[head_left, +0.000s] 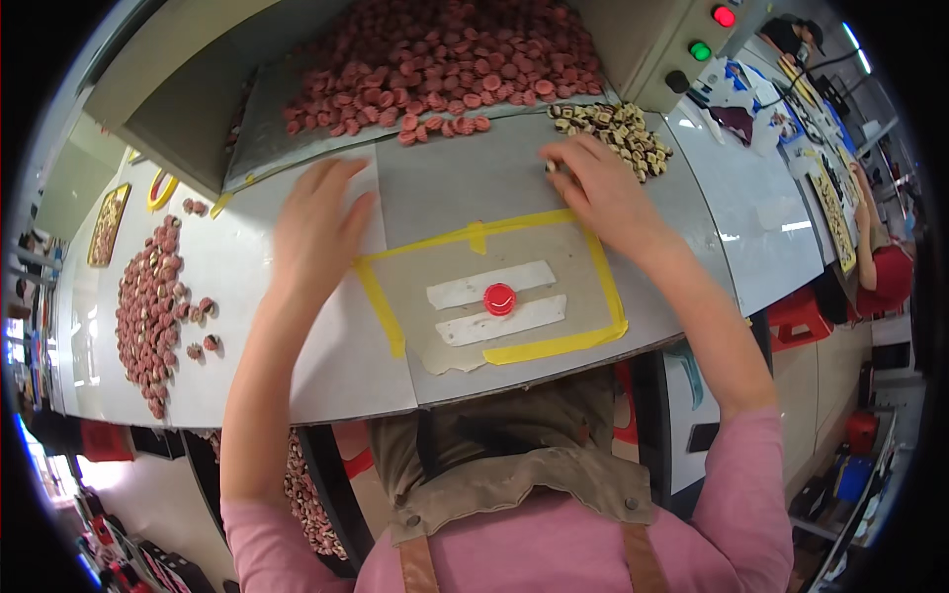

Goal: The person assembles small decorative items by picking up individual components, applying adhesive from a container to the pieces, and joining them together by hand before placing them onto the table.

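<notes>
My left hand [321, 227] hovers over the table's left part, fingers stretched and thumb apart, with nothing visible in it. My right hand [601, 188] is beside a heap of small cream-and-dark pieces [633, 138] at the far right. Its thumb and forefinger pinch one such small piece [551, 166]. Between my forearms, a round red disc [500, 298] sits across two white strips [491, 285] inside a yellow-taped frame [613, 287]. Beyond both hands lies a large heap of pink fluted cup-shaped pieces [445, 84], a few of them spilling toward me.
A grey box-like housing [163, 99] surrounds the pink heap, with red and green lights [700, 50] at the right. Assembled pink-and-cream pieces [148, 306] cover the table's left side, near a yellow tape roll [161, 190] and a filled tray [109, 225]. Another person [880, 272] works at far right.
</notes>
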`<state>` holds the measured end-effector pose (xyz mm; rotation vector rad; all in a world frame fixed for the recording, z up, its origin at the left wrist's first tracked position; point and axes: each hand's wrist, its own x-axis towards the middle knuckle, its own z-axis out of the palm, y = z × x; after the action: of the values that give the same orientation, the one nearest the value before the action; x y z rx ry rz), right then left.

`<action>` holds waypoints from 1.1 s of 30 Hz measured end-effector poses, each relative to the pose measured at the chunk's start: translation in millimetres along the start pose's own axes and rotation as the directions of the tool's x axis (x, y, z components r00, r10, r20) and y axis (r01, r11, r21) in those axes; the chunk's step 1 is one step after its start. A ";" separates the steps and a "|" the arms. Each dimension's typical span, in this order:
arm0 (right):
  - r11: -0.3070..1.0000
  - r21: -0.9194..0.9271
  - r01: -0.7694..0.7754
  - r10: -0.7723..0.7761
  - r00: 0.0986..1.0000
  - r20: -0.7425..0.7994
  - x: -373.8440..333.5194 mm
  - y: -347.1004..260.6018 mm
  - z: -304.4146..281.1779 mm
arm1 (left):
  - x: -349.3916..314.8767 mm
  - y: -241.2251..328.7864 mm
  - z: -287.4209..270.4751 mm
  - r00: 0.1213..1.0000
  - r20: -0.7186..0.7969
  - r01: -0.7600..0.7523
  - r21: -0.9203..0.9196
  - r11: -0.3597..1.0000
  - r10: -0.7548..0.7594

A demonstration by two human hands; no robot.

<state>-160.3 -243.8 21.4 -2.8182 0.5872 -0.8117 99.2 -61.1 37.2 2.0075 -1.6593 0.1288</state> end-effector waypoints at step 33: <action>0.983 0.161 -0.090 0.022 0.925 0.380 -45.1 -54.3 -33.7 | -99.0 79.7 11.4 0.795 0.577 0.462 -0.776 -0.429 -0.189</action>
<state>-195.7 -177.0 41.7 -2.6749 0.5025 -0.2772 -2.3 12.9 15.0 0.8457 -0.3473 -1.3530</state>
